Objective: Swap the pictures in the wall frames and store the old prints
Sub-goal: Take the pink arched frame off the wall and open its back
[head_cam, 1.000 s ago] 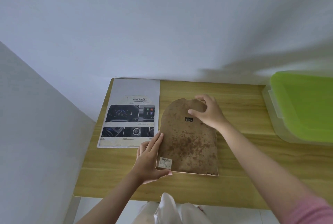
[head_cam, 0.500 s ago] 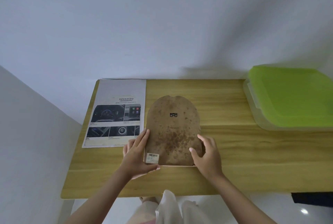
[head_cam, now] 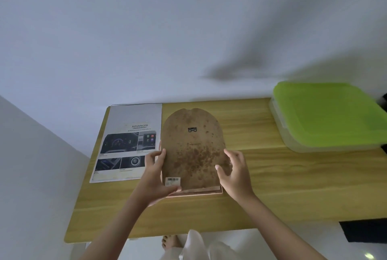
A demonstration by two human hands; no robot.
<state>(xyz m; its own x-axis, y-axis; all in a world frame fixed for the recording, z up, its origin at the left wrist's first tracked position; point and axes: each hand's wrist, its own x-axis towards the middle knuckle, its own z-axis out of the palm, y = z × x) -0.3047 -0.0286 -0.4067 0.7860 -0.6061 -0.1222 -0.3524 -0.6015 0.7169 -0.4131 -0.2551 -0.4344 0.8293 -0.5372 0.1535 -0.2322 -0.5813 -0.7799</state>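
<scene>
At desk (head_cam: pixel 272 176) centre, frame (head_cam: pixel 193 150) lies face down, hanger at 12 o'clock. Left hand (head_cam: pixel 156 178) grips its 9 o'clock edge, right hand (head_cam: pixel 235 172) its 3 o'clock edge; frame sits between them. Suggest lifting the backing evenly, both sides together, not flexing it. Print (head_cam: pixel 127 144) lies at frame's 9 o'clock.

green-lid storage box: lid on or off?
On. The green lid sits flat over the clear box, covering the whole top. Whether it is latched cannot be told.
</scene>
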